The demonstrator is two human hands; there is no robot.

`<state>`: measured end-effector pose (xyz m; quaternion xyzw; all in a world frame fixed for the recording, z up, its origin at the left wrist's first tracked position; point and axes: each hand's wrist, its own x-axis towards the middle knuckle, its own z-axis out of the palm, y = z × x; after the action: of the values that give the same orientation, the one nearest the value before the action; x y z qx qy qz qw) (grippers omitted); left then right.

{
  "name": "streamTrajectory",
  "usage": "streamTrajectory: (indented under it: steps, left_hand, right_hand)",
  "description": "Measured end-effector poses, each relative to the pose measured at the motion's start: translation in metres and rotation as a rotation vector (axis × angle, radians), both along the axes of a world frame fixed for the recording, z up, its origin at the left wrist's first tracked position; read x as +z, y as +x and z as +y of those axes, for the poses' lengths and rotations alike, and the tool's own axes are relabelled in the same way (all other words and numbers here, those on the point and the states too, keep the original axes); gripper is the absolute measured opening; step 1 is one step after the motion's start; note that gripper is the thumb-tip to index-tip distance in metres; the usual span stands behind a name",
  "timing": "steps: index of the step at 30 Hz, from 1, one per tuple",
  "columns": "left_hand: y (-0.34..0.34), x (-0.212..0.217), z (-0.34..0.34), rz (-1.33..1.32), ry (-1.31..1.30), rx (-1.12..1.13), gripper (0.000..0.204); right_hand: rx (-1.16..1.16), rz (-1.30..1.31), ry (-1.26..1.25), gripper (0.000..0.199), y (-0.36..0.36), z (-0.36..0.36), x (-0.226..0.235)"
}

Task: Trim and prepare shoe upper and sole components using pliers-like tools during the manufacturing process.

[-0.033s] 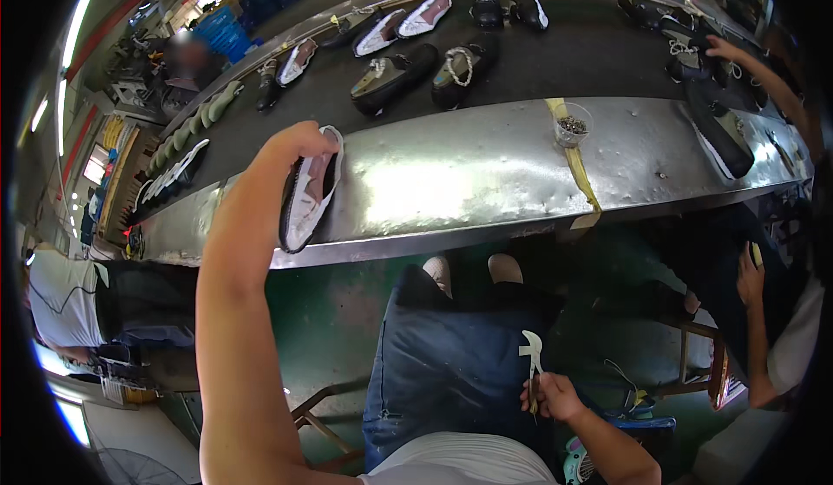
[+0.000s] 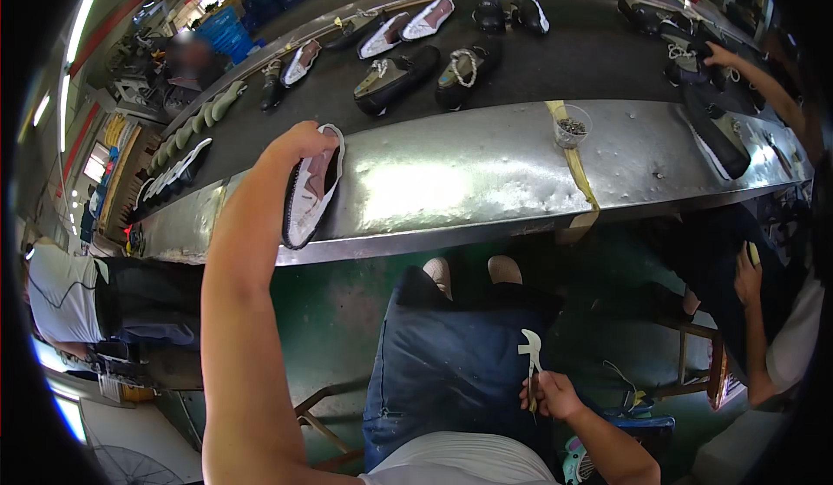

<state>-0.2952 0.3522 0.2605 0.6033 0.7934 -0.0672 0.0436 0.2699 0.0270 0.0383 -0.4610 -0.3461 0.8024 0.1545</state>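
My left hand [image 2: 299, 142] reaches forward and grips the top of a white shoe with a black sole [image 2: 309, 197]. The shoe stands on its side on the shiny metal ledge [image 2: 451, 181] in front of the dark conveyor belt [image 2: 573, 60]. Down by my lap, my right hand [image 2: 552, 395] holds a small metal plier-like tool [image 2: 530, 350] with a pale hooked head pointing up. My blue-jeaned legs [image 2: 442, 372] are below it.
Several shoes [image 2: 395, 77] lie along the belt. A small clear cup of tiny parts [image 2: 570, 126] stands on a yellow tape strip [image 2: 580, 177]. Another person's hand [image 2: 720, 54] works at the far right, someone sits at the right [image 2: 781, 346], and another person stands at the left [image 2: 65, 298].
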Motion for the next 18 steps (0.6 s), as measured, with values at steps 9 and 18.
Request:
streamTrajectory:
  steps: [9,18]
  left_hand:
    - [0.092,0.013,-0.19,-1.486,0.321,-0.142,0.072]
    - [0.238,-0.173,-0.392,-1.292,0.11,-0.175,0.071]
  right_hand:
    - [-0.042,-0.123,0.071,0.048,-0.002,-0.032,0.011]
    - [0.252,-0.315,0.671,0.023,-0.014,-0.041,0.056]
